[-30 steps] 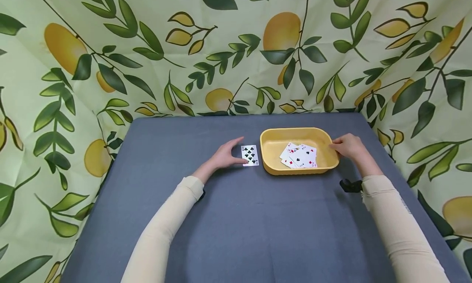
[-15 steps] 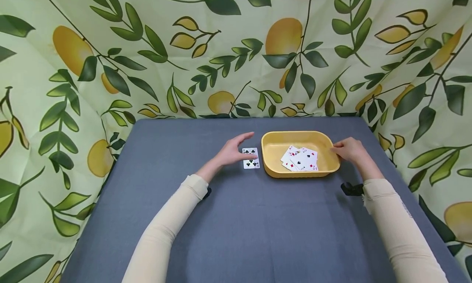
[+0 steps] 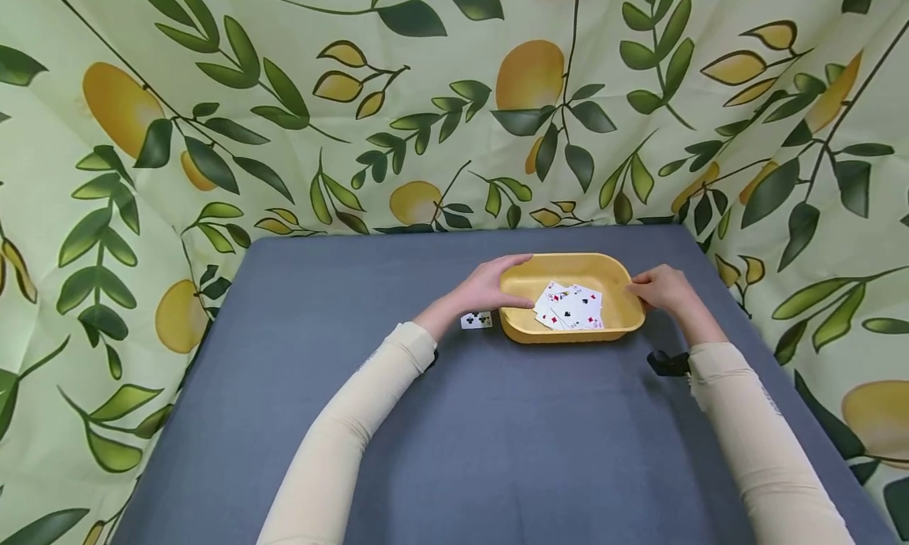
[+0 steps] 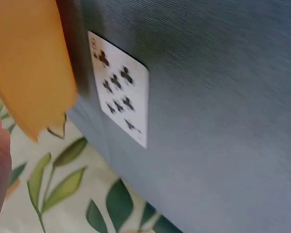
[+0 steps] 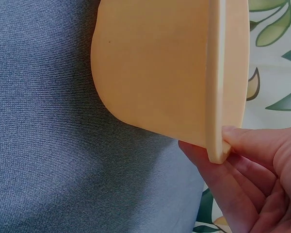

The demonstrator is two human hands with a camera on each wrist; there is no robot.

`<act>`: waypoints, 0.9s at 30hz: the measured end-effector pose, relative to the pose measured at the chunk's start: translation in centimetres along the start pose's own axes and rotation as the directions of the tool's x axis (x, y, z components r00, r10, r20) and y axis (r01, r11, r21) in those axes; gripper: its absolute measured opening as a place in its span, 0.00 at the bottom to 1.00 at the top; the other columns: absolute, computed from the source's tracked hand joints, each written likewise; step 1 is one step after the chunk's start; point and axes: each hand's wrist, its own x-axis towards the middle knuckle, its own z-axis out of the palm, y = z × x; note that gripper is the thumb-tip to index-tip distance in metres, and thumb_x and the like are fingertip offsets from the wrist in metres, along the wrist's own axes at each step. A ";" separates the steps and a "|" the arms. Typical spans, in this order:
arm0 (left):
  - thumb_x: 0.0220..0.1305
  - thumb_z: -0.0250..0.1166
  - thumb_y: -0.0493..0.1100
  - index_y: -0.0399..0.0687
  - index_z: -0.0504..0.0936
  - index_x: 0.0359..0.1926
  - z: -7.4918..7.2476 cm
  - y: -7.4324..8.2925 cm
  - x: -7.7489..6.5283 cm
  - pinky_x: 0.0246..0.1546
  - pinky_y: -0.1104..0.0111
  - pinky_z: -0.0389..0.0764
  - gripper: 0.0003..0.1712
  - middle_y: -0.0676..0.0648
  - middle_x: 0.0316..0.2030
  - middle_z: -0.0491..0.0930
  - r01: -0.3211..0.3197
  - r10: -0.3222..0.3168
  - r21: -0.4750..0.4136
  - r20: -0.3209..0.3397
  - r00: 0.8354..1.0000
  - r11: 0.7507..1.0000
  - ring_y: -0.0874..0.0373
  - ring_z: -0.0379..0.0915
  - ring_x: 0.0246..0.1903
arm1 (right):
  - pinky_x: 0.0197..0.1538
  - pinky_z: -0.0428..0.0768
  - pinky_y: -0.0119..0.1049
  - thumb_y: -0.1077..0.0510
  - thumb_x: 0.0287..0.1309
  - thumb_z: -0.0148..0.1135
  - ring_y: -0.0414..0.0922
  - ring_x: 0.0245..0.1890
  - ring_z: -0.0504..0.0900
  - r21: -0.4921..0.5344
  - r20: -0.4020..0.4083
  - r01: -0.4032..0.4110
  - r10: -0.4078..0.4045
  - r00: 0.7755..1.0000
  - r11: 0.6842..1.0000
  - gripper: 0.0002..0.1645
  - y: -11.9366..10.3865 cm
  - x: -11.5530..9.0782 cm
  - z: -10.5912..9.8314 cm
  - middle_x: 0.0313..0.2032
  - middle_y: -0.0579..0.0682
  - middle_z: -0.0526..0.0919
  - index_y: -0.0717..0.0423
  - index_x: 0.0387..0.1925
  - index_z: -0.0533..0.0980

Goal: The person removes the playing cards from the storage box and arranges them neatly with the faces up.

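My left hand (image 3: pixel 490 283) hovers over the left end of a yellow plastic tub (image 3: pixel 568 337), thumb and fingers spread apart with nothing between them. Under that wrist, on the tabletop, lies a club playing card (image 3: pixel 476 320), partly covered in the head view; the left wrist view shows the card (image 4: pixel 119 92) face up beside the tub's wall (image 4: pixel 29 63). Several face-up playing cards (image 3: pixel 571 307) overlap inside the tub. At its right end my right hand (image 3: pixel 666 287) pinches the rim; in the right wrist view thumb and fingers grip the tub's lip (image 5: pixel 216 97).
A blue-grey cloth covers the table (image 3: pixel 461 450). Behind it and at both sides hangs a fabric backdrop (image 3: pixel 426 80) printed with lemons and leaves. A black strap end (image 3: pixel 669 363) sticks out from the right wrist.
My left hand has moved right, from beside the club card to over the tub's left end, and the card stays on the table. My right hand keeps its hold on the rim.
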 end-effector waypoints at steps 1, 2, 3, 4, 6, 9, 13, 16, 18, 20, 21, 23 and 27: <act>0.53 0.75 0.53 0.47 0.62 0.72 0.4 0.1 0.5 0.68 0.67 0.59 0.50 0.48 0.70 0.64 -0.007 0.007 0.007 0.017 1.000 1.000 0.55 0.58 0.69 | 0.34 0.80 0.37 0.55 0.67 0.56 0.48 0.33 0.80 0.005 0.002 -0.005 0.005 1.000 1.000 0.26 0.0 0.0 0.0 0.37 0.62 0.84 0.76 0.54 0.74; 0.53 0.75 0.53 0.46 0.62 0.72 0.7 0.3 0.9 0.68 0.68 0.58 0.50 0.47 0.70 0.64 -0.010 0.010 0.010 0.038 0.999 1.000 0.55 0.57 0.69 | 0.34 0.80 0.37 0.55 0.67 0.56 0.48 0.33 0.80 0.010 0.004 -0.010 0.010 1.000 1.000 0.26 0.0 0.0 0.0 0.37 0.62 0.83 0.76 0.54 0.74; 0.53 0.75 0.53 0.46 0.62 0.73 1.1 0.5 1.4 0.68 0.68 0.58 0.50 0.47 0.70 0.63 -0.015 0.014 0.016 0.060 0.998 1.000 0.55 0.57 0.69 | 0.34 0.80 0.37 0.56 0.67 0.56 0.48 0.33 0.80 0.012 0.004 -0.013 0.013 1.000 1.000 0.26 -0.1 0.0 0.1 0.37 0.62 0.83 0.76 0.54 0.74; 0.54 0.74 0.52 0.45 0.62 0.72 1.5 0.6 1.8 0.68 0.69 0.58 0.50 0.47 0.70 0.63 -0.025 0.023 0.025 0.082 0.996 0.999 0.55 0.57 0.69 | 0.34 0.80 0.37 0.56 0.67 0.56 0.48 0.32 0.80 0.009 0.002 -0.012 0.012 1.000 1.000 0.26 -0.1 0.0 0.1 0.37 0.62 0.83 0.76 0.54 0.74; 0.54 0.74 0.51 0.43 0.61 0.72 2.2 0.9 2.7 0.68 0.71 0.57 0.50 0.46 0.70 0.63 -0.047 0.041 0.045 0.124 0.991 0.998 0.54 0.57 0.69 | 0.34 0.80 0.37 0.57 0.67 0.56 0.48 0.32 0.80 0.012 -0.004 -0.011 0.011 1.000 1.000 0.25 -0.1 0.0 0.1 0.36 0.61 0.83 0.77 0.54 0.74; 0.54 0.75 0.50 0.42 0.61 0.72 3.4 1.2 4.1 0.68 0.73 0.55 0.50 0.46 0.70 0.63 -0.079 0.062 0.096 0.172 0.983 0.992 0.55 0.56 0.69 | 0.33 0.80 0.37 0.57 0.67 0.56 0.48 0.31 0.79 0.009 -0.014 -0.008 0.008 1.000 1.000 0.24 -0.2 0.0 0.1 0.34 0.60 0.83 0.77 0.53 0.75; 0.54 0.75 0.49 0.41 0.61 0.72 4.8 1.5 5.8 0.67 0.76 0.53 0.49 0.46 0.70 0.63 -0.100 0.065 0.145 0.224 0.972 0.984 0.55 0.56 0.70 | 0.32 0.79 0.36 0.58 0.68 0.56 0.48 0.30 0.79 0.006 -0.008 -0.014 0.015 1.000 1.000 0.23 -0.2 0.0 0.2 0.32 0.58 0.83 0.76 0.52 0.75; 0.56 0.74 0.48 0.41 0.60 0.72 5.6 1.7 6.7 0.68 0.75 0.53 0.49 0.45 0.70 0.62 -0.107 0.060 0.169 0.263 0.963 0.980 0.55 0.55 0.70 | 0.31 0.78 0.34 0.58 0.68 0.56 0.48 0.30 0.78 0.002 -0.012 -0.018 0.018 1.000 1.000 0.23 -0.2 0.0 0.3 0.31 0.57 0.82 0.76 0.52 0.75; 0.56 0.74 0.48 0.40 0.60 0.73 6.1 1.7 7.2 0.68 0.75 0.52 0.49 0.45 0.71 0.62 -0.112 0.055 0.190 0.285 0.957 0.975 0.54 0.55 0.70 | 0.31 0.78 0.35 0.58 0.67 0.56 0.47 0.30 0.78 0.006 -0.020 -0.020 0.021 1.000 1.000 0.22 -0.2 0.0 0.3 0.30 0.57 0.82 0.76 0.51 0.76; 0.56 0.74 0.48 0.41 0.59 0.73 6.5 1.7 7.6 0.68 0.75 0.52 0.49 0.45 0.71 0.62 -0.116 0.045 0.216 0.309 0.950 0.970 0.54 0.55 0.70 | 0.32 0.79 0.36 0.58 0.67 0.56 0.47 0.29 0.78 0.008 -0.019 -0.020 0.020 1.000 1.000 0.22 -0.1 -0.1 0.3 0.29 0.56 0.82 0.75 0.51 0.76; 0.56 0.74 0.48 0.41 0.59 0.73 6.7 1.6 7.8 0.68 0.75 0.52 0.50 0.45 0.71 0.61 -0.117 0.037 0.231 0.323 0.946 0.966 0.54 0.55 0.70 | 0.33 0.80 0.37 0.58 0.67 0.56 0.47 0.29 0.78 0.012 -0.016 -0.021 0.021 1.000 1.000 0.21 -0.1 -0.1 0.3 0.29 0.56 0.82 0.75 0.50 0.77; 0.56 0.74 0.48 0.41 0.58 0.73 7.0 1.5 8.2 0.68 0.75 0.52 0.50 0.45 0.71 0.61 -0.125 0.027 0.260 0.348 0.937 0.958 0.55 0.54 0.70 | 0.34 0.81 0.38 0.58 0.67 0.56 0.46 0.29 0.79 0.013 -0.008 -0.017 0.017 1.000 1.000 0.21 0.0 0.0 0.3 0.30 0.56 0.83 0.75 0.50 0.77; 0.56 0.74 0.47 0.42 0.56 0.74 7.3 1.3 8.7 0.68 0.76 0.51 0.51 0.46 0.71 0.60 -0.116 0.003 0.278 0.375 0.927 0.954 0.56 0.53 0.71 | 0.34 0.81 0.37 0.58 0.67 0.57 0.44 0.28 0.80 -0.003 0.005 0.012 -0.012 1.000 1.000 0.21 0.0 0.2 -0.1 0.30 0.55 0.84 0.75 0.50 0.77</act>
